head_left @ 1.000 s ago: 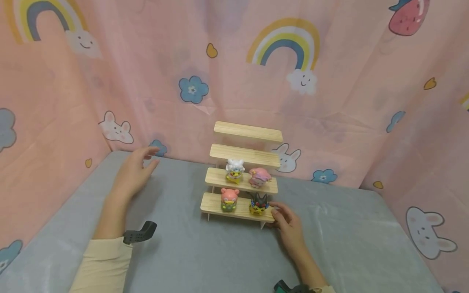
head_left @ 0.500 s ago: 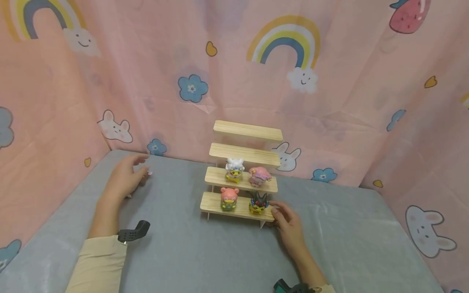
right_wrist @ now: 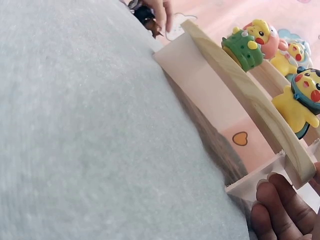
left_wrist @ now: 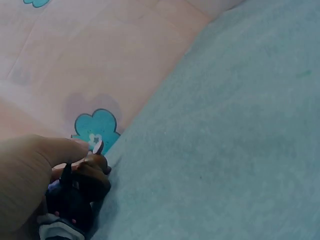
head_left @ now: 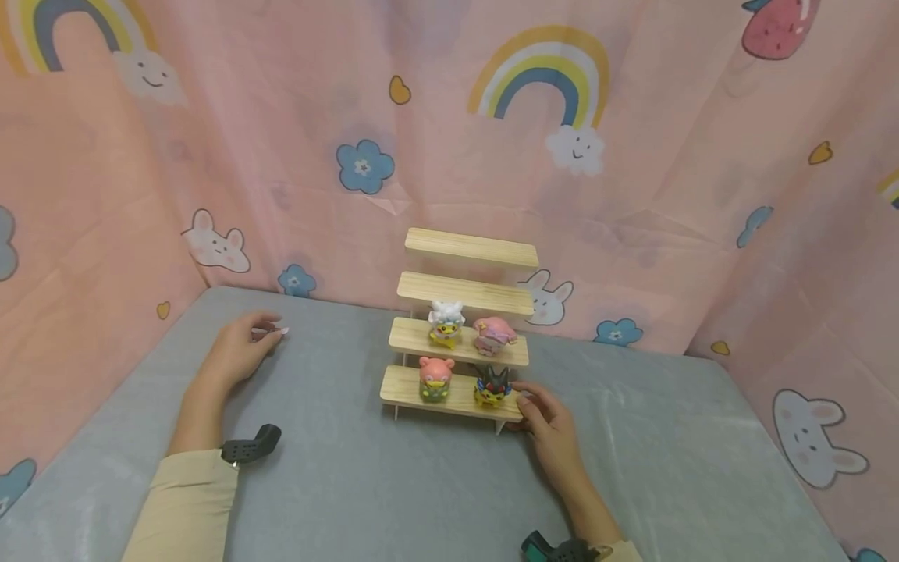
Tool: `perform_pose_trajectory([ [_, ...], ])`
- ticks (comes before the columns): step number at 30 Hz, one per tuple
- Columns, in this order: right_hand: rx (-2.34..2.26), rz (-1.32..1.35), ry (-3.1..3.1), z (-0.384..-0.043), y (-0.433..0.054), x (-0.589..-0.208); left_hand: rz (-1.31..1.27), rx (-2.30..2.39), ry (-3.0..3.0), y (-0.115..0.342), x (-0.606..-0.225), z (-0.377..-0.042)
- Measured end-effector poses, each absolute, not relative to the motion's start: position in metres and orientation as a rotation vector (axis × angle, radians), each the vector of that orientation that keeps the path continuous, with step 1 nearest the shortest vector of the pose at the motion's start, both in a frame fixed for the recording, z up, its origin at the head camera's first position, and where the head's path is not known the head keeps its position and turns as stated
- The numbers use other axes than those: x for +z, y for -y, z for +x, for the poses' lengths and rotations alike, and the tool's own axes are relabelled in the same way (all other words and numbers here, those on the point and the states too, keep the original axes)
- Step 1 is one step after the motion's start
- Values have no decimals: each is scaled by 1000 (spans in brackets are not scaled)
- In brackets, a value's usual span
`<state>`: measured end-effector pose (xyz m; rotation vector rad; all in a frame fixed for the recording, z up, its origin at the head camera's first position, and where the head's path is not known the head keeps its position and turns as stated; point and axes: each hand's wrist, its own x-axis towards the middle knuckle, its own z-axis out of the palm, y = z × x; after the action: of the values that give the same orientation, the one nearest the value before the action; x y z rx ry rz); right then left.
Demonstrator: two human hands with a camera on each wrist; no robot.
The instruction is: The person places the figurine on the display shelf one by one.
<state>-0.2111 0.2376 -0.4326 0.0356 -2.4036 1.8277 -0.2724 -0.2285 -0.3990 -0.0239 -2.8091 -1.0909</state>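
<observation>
My left hand point(head_left: 235, 349) is low over the left part of the table. Its thumb and fingers curl about a brown figurine point(left_wrist: 95, 172) with an upright ear, and a black figurine point(left_wrist: 70, 205) with pink eyes sits close by in the palm area. Most of both is hidden in the head view. My right hand point(head_left: 553, 433) holds the right end of the lowest step of a wooden tiered stand point(head_left: 403, 384). Beside its fingertips stands a black-hooded yellow figurine point(head_left: 492, 388). A pink-and-green figurine point(head_left: 436, 381) shares that step.
One step higher stand a white-hooded yellow figurine point(head_left: 445, 324) and a pink figurine point(head_left: 495, 336). The two upper steps point(head_left: 467, 293) bear nothing. A grey cloth point(head_left: 337, 476) covers the table, and a pink printed curtain point(head_left: 449, 187) closes off the back and sides.
My left hand has moved left and slightly down. Bits of the figurines came into sight around it half a second ago. My right hand has kept its place on the stand.
</observation>
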Motion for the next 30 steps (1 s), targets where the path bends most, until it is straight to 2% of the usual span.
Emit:
perform_pose_trajectory([
  [17,1826,47,2398,-213,-239,-435,-125,-1098,2820,233,-404,-272],
  [30,1841,60,2389,-213,-238,-433,-216,-889,2947,226,-398,-275],
])
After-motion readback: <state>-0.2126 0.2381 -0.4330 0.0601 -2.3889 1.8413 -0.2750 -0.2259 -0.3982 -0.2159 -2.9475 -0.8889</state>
